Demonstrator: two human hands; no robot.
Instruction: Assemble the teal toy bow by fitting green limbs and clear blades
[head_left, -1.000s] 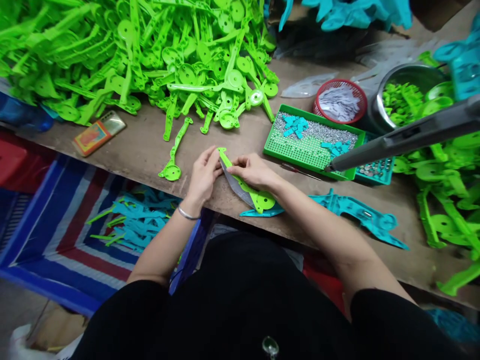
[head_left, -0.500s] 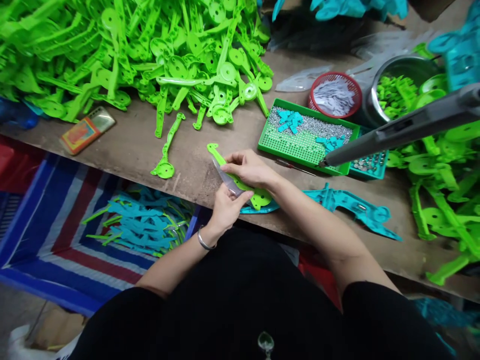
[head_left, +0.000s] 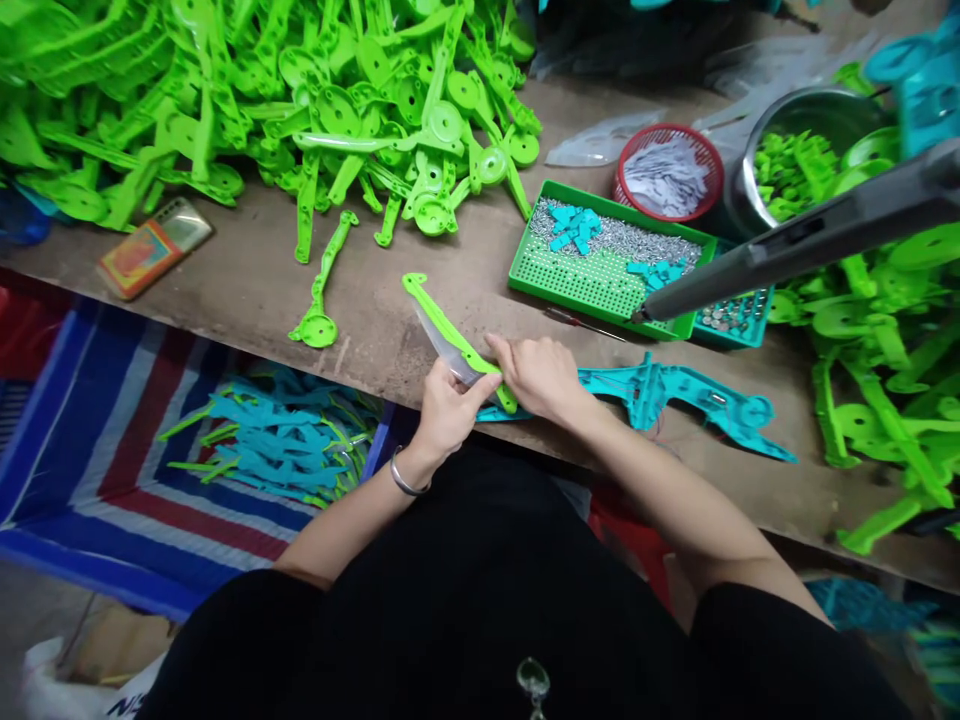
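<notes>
From where I stand, the slim bright-green plastic piece with a hooked tip (head_left: 457,338) lies between the person's 2 hands, its tip stretching towards 11 o'clock, a translucent pointed plastic sheet (head_left: 444,346) along its near edge. The left hand (head_left: 448,408) pinches both, thumb on top. The right hand (head_left: 541,378) has its fingers curled in against the lower end; whether they grip it, I can't tell. A turquoise plastic frame (head_left: 679,396) sits at 3 o'clock, a green perforated plastic tray (head_left: 577,285) at 2.

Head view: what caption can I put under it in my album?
Left hand and right hand holding a green part near a big green pile.
</notes>
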